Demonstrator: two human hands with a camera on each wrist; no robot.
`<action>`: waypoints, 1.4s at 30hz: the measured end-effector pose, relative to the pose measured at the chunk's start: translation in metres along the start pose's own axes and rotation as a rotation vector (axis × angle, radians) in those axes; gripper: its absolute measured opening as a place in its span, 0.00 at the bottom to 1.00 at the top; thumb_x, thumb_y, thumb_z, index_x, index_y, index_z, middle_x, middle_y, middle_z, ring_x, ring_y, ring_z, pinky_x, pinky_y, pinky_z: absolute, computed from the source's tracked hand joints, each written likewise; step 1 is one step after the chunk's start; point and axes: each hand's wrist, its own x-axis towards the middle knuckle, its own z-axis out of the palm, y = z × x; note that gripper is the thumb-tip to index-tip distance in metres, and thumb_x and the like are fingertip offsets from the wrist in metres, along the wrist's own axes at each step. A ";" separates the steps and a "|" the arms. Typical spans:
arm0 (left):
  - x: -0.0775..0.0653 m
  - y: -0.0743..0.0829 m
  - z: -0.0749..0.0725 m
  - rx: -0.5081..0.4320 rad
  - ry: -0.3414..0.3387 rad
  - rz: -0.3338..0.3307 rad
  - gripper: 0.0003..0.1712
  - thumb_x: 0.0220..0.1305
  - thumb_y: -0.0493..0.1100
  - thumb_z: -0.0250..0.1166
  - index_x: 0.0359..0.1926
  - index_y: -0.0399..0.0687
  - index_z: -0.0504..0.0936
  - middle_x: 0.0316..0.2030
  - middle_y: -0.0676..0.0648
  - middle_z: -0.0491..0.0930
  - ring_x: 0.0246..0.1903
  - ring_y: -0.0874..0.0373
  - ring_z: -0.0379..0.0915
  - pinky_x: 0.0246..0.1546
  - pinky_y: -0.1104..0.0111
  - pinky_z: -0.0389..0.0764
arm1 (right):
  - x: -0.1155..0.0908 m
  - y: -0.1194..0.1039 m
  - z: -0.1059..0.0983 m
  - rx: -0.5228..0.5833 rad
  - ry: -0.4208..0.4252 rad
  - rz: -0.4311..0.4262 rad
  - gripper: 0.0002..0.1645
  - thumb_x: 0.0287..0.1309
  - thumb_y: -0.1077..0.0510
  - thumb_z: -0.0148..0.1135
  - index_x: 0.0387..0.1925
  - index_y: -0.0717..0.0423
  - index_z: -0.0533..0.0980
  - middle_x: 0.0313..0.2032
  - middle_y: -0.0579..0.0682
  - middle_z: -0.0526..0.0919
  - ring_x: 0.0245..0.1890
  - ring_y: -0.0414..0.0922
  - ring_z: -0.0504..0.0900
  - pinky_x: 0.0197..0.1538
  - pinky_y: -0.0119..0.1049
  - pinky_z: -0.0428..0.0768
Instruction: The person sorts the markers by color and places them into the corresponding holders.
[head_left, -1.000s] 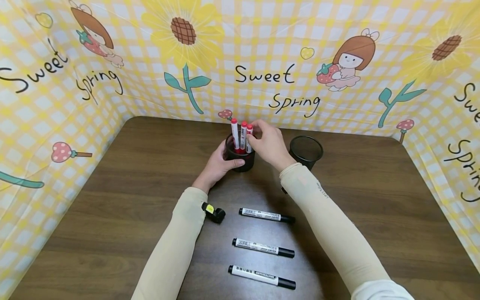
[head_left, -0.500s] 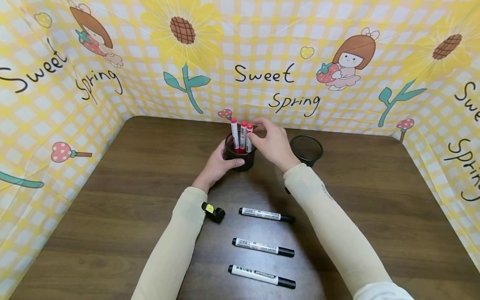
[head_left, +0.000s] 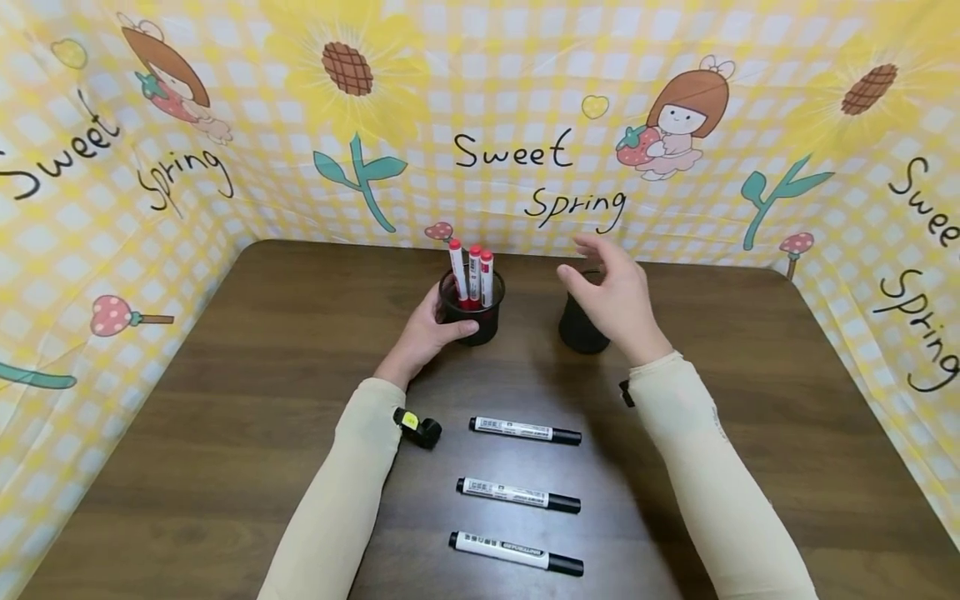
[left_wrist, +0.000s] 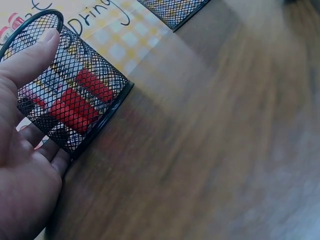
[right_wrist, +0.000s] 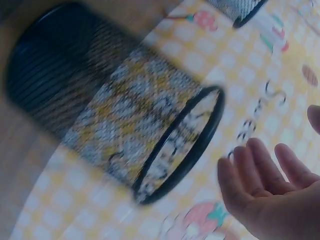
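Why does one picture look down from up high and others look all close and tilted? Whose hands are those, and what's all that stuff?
There's no robot here: those are one person's two bare hands. The high picture comes from a camera worn on the head. The tilted close-ups come from cameras worn on the wrists; the black gadget by the left wrist is probably one.

The left hand holds a black mesh cup with three red-and-white markers standing inside. The right hand holds nothing and is near a second mesh cup.

On the brown table, three black-and-white markers lie in a column, nearer the person than the cups.
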 end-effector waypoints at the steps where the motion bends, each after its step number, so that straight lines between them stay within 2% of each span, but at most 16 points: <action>1: 0.000 0.000 0.000 -0.005 -0.005 -0.002 0.50 0.61 0.35 0.73 0.78 0.51 0.57 0.72 0.46 0.65 0.70 0.54 0.58 0.71 0.59 0.57 | -0.002 0.004 -0.005 -0.010 -0.002 0.020 0.32 0.66 0.47 0.67 0.67 0.53 0.73 0.63 0.53 0.76 0.64 0.53 0.72 0.63 0.53 0.70; 6: -0.004 0.011 0.000 -0.021 -0.026 -0.021 0.51 0.61 0.33 0.72 0.79 0.47 0.53 0.73 0.42 0.62 0.71 0.49 0.56 0.71 0.56 0.56 | -0.013 0.031 -0.024 -0.027 -0.087 0.148 0.46 0.63 0.38 0.66 0.76 0.47 0.61 0.73 0.53 0.62 0.73 0.54 0.58 0.69 0.59 0.59; 11: -0.011 0.027 0.004 -0.026 -0.038 -0.025 0.50 0.61 0.31 0.70 0.78 0.44 0.53 0.72 0.39 0.62 0.70 0.48 0.57 0.70 0.56 0.58 | -0.020 0.060 -0.028 -0.017 -0.194 0.211 0.61 0.58 0.34 0.70 0.81 0.46 0.47 0.76 0.58 0.53 0.75 0.57 0.52 0.70 0.61 0.56; 13: -0.010 0.024 0.004 -0.040 -0.041 -0.010 0.50 0.61 0.30 0.69 0.78 0.44 0.53 0.72 0.39 0.61 0.71 0.47 0.57 0.71 0.55 0.57 | -0.022 0.070 -0.027 -0.004 -0.222 0.219 0.65 0.56 0.35 0.72 0.81 0.46 0.43 0.77 0.59 0.51 0.75 0.58 0.52 0.70 0.61 0.56; 20: -0.001 0.000 0.000 -0.056 -0.021 0.031 0.50 0.62 0.31 0.69 0.79 0.49 0.53 0.73 0.43 0.61 0.72 0.53 0.55 0.72 0.59 0.53 | -0.027 0.093 -0.017 0.079 -0.290 0.267 0.72 0.52 0.36 0.75 0.81 0.42 0.34 0.77 0.62 0.47 0.66 0.62 0.66 0.65 0.60 0.64; 25: -0.001 0.000 0.002 -0.045 -0.019 0.057 0.50 0.62 0.31 0.69 0.79 0.48 0.53 0.73 0.43 0.61 0.72 0.54 0.54 0.72 0.60 0.52 | -0.024 0.097 -0.015 0.065 -0.279 0.288 0.73 0.52 0.35 0.74 0.81 0.43 0.34 0.76 0.63 0.49 0.69 0.63 0.61 0.66 0.61 0.62; 29: -0.001 0.000 0.002 -0.061 -0.023 0.067 0.48 0.63 0.29 0.68 0.78 0.47 0.54 0.73 0.43 0.62 0.71 0.54 0.56 0.72 0.60 0.53 | -0.019 0.100 -0.012 0.096 -0.266 0.291 0.68 0.53 0.39 0.76 0.79 0.53 0.41 0.71 0.65 0.59 0.68 0.61 0.63 0.66 0.58 0.63; 33: 0.000 -0.001 0.003 -0.086 -0.030 0.081 0.48 0.63 0.28 0.67 0.78 0.47 0.54 0.73 0.43 0.62 0.71 0.54 0.56 0.71 0.60 0.55 | -0.013 0.103 -0.010 0.158 -0.262 0.289 0.59 0.53 0.45 0.77 0.73 0.60 0.51 0.66 0.63 0.66 0.65 0.59 0.67 0.66 0.55 0.65; 37: -0.001 -0.001 0.003 -0.098 -0.026 0.072 0.49 0.62 0.29 0.67 0.79 0.48 0.53 0.73 0.45 0.61 0.72 0.55 0.56 0.71 0.61 0.56 | -0.009 0.104 -0.009 0.222 -0.285 0.300 0.52 0.55 0.49 0.77 0.69 0.60 0.55 0.67 0.60 0.67 0.67 0.57 0.65 0.66 0.54 0.66; 42: -0.001 -0.003 0.001 -0.096 -0.026 0.068 0.48 0.63 0.29 0.67 0.78 0.48 0.54 0.73 0.44 0.62 0.72 0.54 0.56 0.71 0.61 0.56 | -0.007 0.105 -0.008 0.234 -0.324 0.309 0.53 0.56 0.49 0.76 0.71 0.60 0.53 0.68 0.60 0.65 0.68 0.56 0.65 0.66 0.53 0.66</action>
